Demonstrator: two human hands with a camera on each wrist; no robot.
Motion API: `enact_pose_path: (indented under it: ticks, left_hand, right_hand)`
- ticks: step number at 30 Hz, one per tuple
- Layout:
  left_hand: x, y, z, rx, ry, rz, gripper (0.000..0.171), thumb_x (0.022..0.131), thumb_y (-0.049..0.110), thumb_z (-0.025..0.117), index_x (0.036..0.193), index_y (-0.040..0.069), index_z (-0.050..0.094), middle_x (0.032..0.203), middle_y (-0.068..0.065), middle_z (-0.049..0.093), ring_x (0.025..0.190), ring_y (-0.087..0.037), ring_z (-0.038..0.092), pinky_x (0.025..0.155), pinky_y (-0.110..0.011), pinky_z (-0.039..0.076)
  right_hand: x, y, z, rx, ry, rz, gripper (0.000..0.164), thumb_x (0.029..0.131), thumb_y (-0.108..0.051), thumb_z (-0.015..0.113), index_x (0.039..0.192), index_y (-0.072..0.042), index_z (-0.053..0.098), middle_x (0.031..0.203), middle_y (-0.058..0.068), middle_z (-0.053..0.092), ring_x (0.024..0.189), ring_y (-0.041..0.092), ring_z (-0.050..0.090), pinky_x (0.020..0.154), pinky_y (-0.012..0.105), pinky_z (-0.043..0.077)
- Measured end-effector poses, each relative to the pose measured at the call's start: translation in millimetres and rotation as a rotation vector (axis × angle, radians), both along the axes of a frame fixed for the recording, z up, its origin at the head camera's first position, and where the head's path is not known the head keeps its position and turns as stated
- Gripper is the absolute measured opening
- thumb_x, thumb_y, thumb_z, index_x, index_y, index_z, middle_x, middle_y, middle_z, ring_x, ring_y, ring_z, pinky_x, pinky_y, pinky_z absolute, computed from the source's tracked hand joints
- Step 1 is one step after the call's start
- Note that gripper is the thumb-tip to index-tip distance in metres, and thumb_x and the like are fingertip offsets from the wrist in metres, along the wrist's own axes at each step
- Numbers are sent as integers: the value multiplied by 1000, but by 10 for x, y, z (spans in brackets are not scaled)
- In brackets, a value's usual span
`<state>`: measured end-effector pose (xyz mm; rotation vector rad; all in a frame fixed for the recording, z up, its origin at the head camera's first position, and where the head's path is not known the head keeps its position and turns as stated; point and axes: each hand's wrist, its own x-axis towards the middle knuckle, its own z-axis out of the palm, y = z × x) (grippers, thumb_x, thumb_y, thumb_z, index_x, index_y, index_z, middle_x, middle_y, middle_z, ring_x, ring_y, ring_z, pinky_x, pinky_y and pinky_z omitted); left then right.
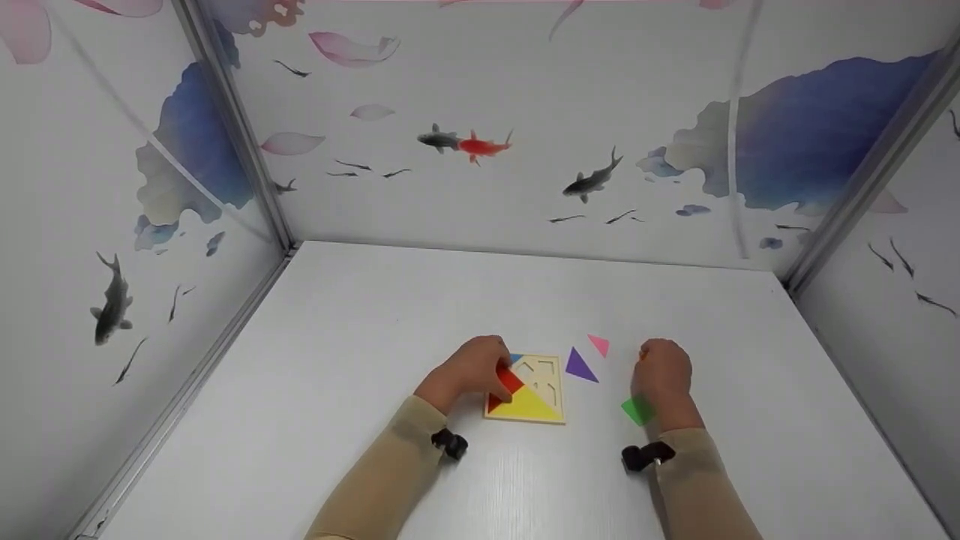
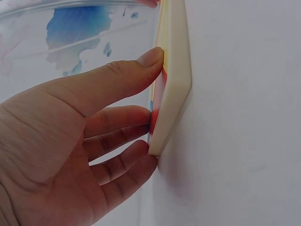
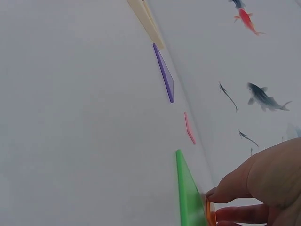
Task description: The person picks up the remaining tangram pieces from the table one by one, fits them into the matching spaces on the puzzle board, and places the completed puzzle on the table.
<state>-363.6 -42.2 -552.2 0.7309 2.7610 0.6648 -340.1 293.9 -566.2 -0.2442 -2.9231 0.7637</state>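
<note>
A square wooden tangram board (image 1: 560, 386) lies on the table, holding a yellow triangle (image 1: 534, 406), red pieces (image 1: 511, 379) and a bit of blue (image 1: 515, 358). Bare recesses show at its upper right. My left hand (image 1: 471, 366) rests over its left side, thumb and fingertips touching the red area and the edge; the palm hides part of the board. Farther right, my right hand (image 1: 666, 373) pinches a small orange tangram piece (image 3: 209, 213) between thumb and fingers, mostly covered by the hand. Beneath that wrist lies a green piece (image 1: 637, 410), partly overlapped in the head view.
Between board and right hand lie a purple triangle (image 1: 580, 366) and, a little farther back, a small pink triangle (image 1: 599, 345). The white table (image 1: 360, 315) is bounded by a back wall (image 1: 487, 202) and side walls printed with fish and petals. Each wrist carries a black camera mount.
</note>
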Motion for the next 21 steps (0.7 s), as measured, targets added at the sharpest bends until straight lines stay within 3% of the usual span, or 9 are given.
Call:
enact_pose_path:
  ticks: [12, 21]
  left_hand:
    - [20, -4, -8, -3, 14, -7, 43, 79, 32, 94, 114, 13, 79, 106, 4, 64, 97, -15, 56, 97, -31, 54]
    - [5, 3, -11, -6, 25, -15, 41, 79, 32, 94, 111, 12, 79, 106, 3, 64, 96, -15, 56, 95, -31, 53]
  right_hand:
    - [8, -47, 30, 28, -2, -32, 27, 98, -4, 62, 120, 9, 71, 114, 28, 74, 105, 46, 70, 93, 59, 58]
    - [39, -85, 133, 60, -25, -1, 25, 96, -3, 66, 118, 9, 71, 112, 29, 74, 104, 46, 70, 93, 59, 58]
